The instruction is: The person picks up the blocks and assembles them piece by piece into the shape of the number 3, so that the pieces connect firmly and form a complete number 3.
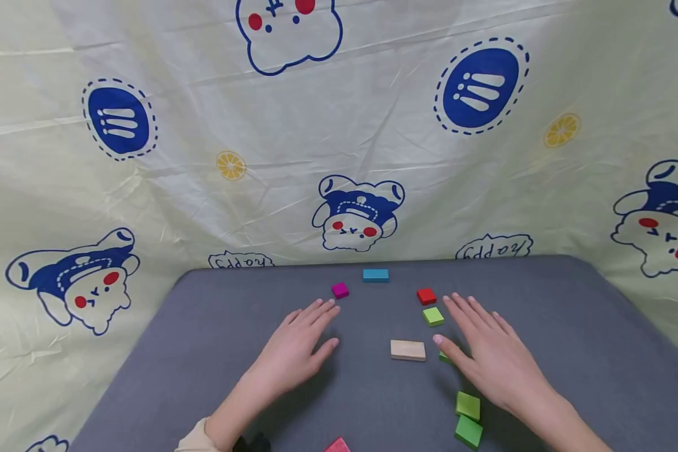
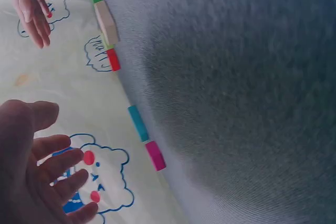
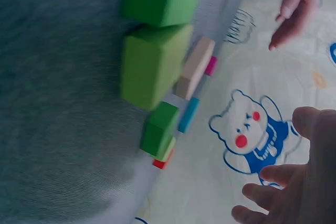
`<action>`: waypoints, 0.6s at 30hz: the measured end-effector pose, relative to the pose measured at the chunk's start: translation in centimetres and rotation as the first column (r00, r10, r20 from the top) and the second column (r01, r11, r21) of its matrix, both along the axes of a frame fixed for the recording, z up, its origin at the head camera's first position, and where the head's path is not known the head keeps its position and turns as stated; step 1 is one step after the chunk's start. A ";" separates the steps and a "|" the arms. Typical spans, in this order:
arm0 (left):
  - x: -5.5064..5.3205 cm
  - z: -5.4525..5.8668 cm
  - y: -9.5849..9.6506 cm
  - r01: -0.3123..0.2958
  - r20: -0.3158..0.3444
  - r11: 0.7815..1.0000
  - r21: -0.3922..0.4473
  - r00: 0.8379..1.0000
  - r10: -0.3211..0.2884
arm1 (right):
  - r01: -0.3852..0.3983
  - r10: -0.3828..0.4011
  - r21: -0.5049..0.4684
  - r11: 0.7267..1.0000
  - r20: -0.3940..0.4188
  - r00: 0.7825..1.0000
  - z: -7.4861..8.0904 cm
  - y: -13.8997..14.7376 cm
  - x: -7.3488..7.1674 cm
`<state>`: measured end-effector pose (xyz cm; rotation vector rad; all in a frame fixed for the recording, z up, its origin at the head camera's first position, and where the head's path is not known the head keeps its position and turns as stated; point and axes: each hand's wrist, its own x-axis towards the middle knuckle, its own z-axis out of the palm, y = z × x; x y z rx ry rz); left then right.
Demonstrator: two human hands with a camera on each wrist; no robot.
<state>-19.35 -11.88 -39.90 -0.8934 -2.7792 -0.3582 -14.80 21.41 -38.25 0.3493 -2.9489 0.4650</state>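
Both hands hover over a grey table with fingers spread and nothing held. My left hand is nearest the magenta block, which sits beyond its fingertips. Over the right side is my right hand, partly covering a green block. Just left of its fingertips are a red block and a light green block. A flat beige wooden block lies between the hands. Below the right palm, a yellowish-green block and a darker green block lie corner to corner.
A blue rectangular block lies near the table's far edge. A pinkish-red block is cut off at the bottom of the head view, and a dark object shows beside the left sleeve. A printed curtain hangs behind the table.
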 end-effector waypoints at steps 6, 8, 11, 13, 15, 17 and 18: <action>-1.3 -0.2 0.4 0.084 0.029 0.995 0.049 0.996 -0.085 | -0.069 0.070 0.031 0.997 -0.054 0.996 -0.7 -0.1 -0.4; -1.7 -0.4 0.5 0.103 0.045 0.992 0.067 0.993 -0.106 | -0.088 0.091 0.045 0.995 -0.075 0.993 -0.9 0.0 -0.5; -2.2 -0.6 0.8 0.129 0.099 0.983 0.128 0.985 -0.142 | -0.132 0.137 0.049 0.990 -0.109 0.985 -1.3 0.2 -0.8; -2.4 -0.8 1.0 0.136 0.148 0.976 0.169 0.976 -0.162 | -0.171 0.173 0.029 0.985 -0.128 0.977 -1.6 0.6 -1.1; -2.6 -0.9 1.3 0.137 0.195 0.969 0.205 0.965 -0.178 | -0.208 0.205 -0.006 0.978 -0.135 0.969 -1.9 1.0 -1.4; -2.7 -1.0 1.6 0.133 0.236 0.966 0.220 0.954 -0.185 | -0.235 0.226 -0.061 0.970 -0.119 0.967 -2.1 1.3 -1.6; -2.8 -1.1 1.7 0.130 0.254 0.966 0.222 0.949 -0.186 | -0.243 0.234 -0.088 0.966 -0.109 0.966 -2.2 1.5 -1.7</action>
